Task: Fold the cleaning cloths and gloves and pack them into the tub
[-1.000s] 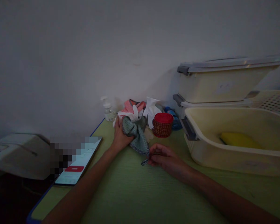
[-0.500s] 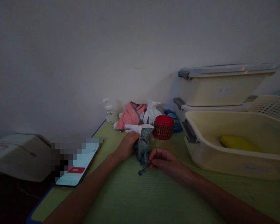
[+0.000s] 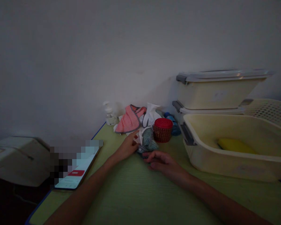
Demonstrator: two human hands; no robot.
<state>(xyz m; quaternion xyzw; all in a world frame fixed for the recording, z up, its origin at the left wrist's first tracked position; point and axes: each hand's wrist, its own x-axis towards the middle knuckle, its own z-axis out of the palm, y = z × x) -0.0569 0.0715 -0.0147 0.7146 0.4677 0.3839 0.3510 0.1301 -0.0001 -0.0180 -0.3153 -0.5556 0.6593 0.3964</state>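
A grey-green cloth (image 3: 150,140) with a dark checked border lies bunched on the table between my hands. My left hand (image 3: 127,145) is closed on its left side, fingers bent where a piece of white fabric (image 3: 138,137), perhaps a glove, pokes out against the cloth. My right hand (image 3: 160,160) pinches the cloth's near edge, thumb below the fingers. Behind the cloth are a folded pink cloth (image 3: 128,120) with a dark border and a white glove-like piece (image 3: 151,115). A red-lidded woven-pattern round container (image 3: 163,130) stands just beyond the cloth, to its right.
To the right sit an open cream basin (image 3: 224,165) with a yellow item (image 3: 236,146) inside and a lidded cream box (image 3: 213,93). A blue bottle (image 3: 174,123) lies behind the container. At the left are a pump bottle (image 3: 110,117) and a phone (image 3: 78,168) near the table's edge.
My left hand has drawn the green cloth and the white piece nearer and to the right, uncovering the pink cloth. The green cloth is now bunched more compactly; my right hand stays close by.
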